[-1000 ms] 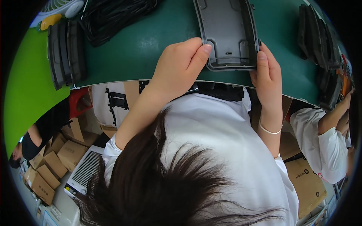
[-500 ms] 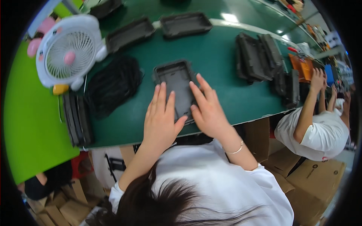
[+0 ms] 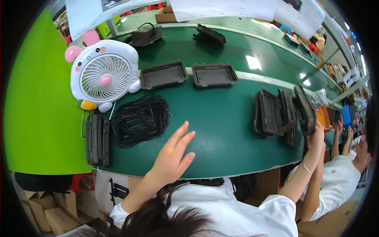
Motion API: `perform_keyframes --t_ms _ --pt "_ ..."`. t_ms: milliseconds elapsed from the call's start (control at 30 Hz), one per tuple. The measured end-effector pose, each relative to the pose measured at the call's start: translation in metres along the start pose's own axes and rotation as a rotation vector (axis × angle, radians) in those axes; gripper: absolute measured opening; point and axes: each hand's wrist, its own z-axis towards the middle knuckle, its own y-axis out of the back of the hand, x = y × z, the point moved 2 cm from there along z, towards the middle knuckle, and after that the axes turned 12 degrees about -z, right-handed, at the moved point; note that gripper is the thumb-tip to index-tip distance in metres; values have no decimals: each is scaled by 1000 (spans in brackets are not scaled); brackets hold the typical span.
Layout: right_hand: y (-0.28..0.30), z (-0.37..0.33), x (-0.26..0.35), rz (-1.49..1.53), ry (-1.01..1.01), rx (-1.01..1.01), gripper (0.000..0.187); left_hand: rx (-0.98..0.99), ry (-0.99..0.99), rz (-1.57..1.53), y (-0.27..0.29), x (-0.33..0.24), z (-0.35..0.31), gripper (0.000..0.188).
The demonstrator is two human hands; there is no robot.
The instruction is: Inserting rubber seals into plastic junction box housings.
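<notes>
My right hand (image 3: 314,137) is stretched far to the right and grips the lower end of a dark grey plastic case shell (image 3: 304,107). That shell stands on edge beside other grey shells (image 3: 270,112) grouped at the right. My left hand (image 3: 173,155) hovers over the green table near its front edge, with fingers apart and nothing in them. Nearest to it lies a bundle of thin black cords (image 3: 140,120). Part of my right hand's fingers is hidden behind the shell.
Two open grey shells (image 3: 164,75) (image 3: 215,75) lie along the white strip. A white fan with pink ears (image 3: 104,81) stands at left, above stacked shells (image 3: 97,140). Beside my right arm sits a co-worker in a white shirt (image 3: 339,179). Paper sheets (image 3: 225,8) hang at the top.
The shell that lay under both hands has left the table's middle; my right hand has swung right with a shell in it. My left hand has lifted off. The view has tilted upward.
</notes>
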Motion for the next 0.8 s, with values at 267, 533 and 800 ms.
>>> perform_keyframes --t_ms 267,533,800 --pt "-3 16 52 -953 89 -155 35 -90 99 -114 21 42 -37 28" --pt "-229 20 132 -1281 607 483 30 -192 36 -188 41 75 -37 15" --pt "-399 245 110 -1433 905 179 67 -94 36 -263 41 79 -39 11"
